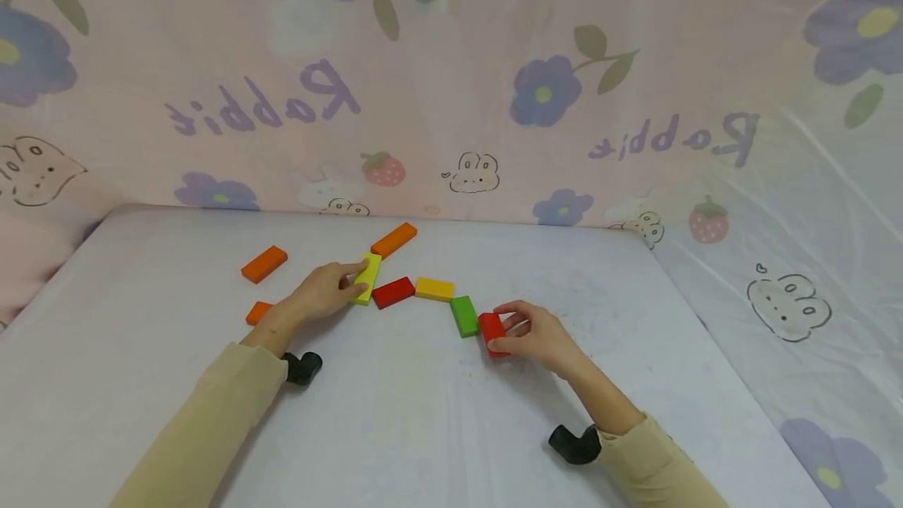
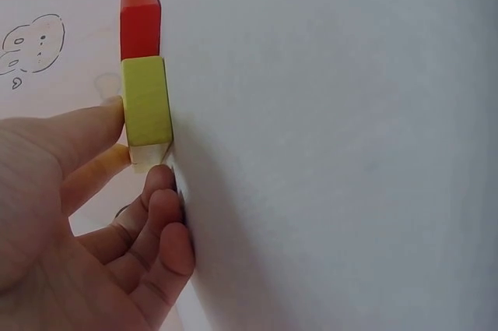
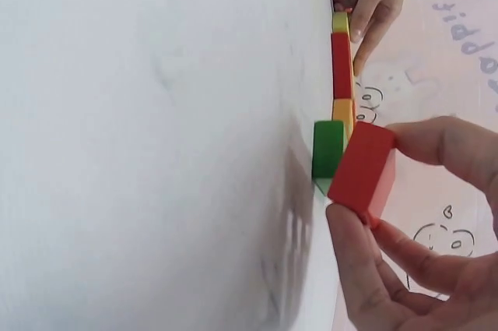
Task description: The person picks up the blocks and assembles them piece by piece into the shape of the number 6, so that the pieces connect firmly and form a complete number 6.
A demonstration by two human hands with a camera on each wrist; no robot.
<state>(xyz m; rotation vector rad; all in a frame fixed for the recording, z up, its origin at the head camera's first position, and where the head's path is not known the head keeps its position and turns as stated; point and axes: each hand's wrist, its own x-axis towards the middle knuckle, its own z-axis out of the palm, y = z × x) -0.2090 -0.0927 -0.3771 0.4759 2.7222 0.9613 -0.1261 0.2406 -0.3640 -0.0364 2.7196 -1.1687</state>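
Note:
In the head view my left hand pinches a yellow block between thumb and fingers at the left end of a bent row. A dark red block, an amber block and a green block follow toward the right. My right hand pinches a bright red block beside the green one. The right wrist view shows that red block tilted, overlapping the green block. Seen from the left wrist, the yellow block stands against the red one.
An orange block lies behind the yellow one, its near end close to it. Two more orange blocks lie at the left, one farther back, the other partly hidden by my left arm. A printed cloth hangs behind the white table.

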